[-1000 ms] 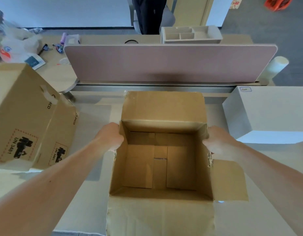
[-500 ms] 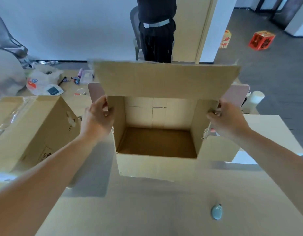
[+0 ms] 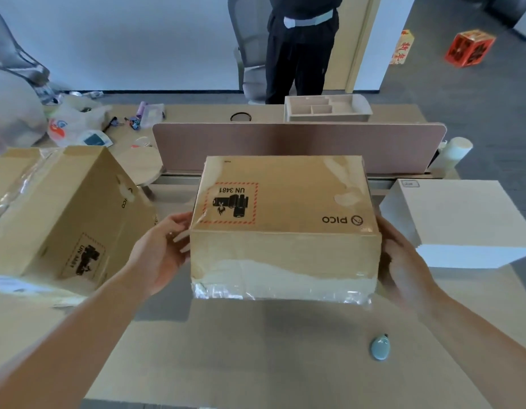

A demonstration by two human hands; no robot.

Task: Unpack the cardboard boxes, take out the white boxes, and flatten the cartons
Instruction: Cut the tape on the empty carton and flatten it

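Note:
I hold a brown carton (image 3: 285,216) in the middle of the view, turned so that its taped bottom seam faces me and its UN 3481 label and PICO print read upside down. My left hand (image 3: 164,249) grips its left side with bent fingers. My right hand (image 3: 403,261) grips its right side. A white box (image 3: 462,219) stands on the desk just right of the carton. A second brown carton (image 3: 64,216) lies tilted at the left.
A small teal oval object (image 3: 380,349) lies on the brown surface near me. Behind the carton a pink divider (image 3: 285,140) crosses the desk, with a grey tray (image 3: 326,109) and a plastic bag (image 3: 75,125) beyond. A person (image 3: 300,39) stands at the far side.
The carton stood open-side up, was lifted and tipped with its opening toward me, and is now turned over with its closed taped bottom toward me. Both hands stayed on its sides.

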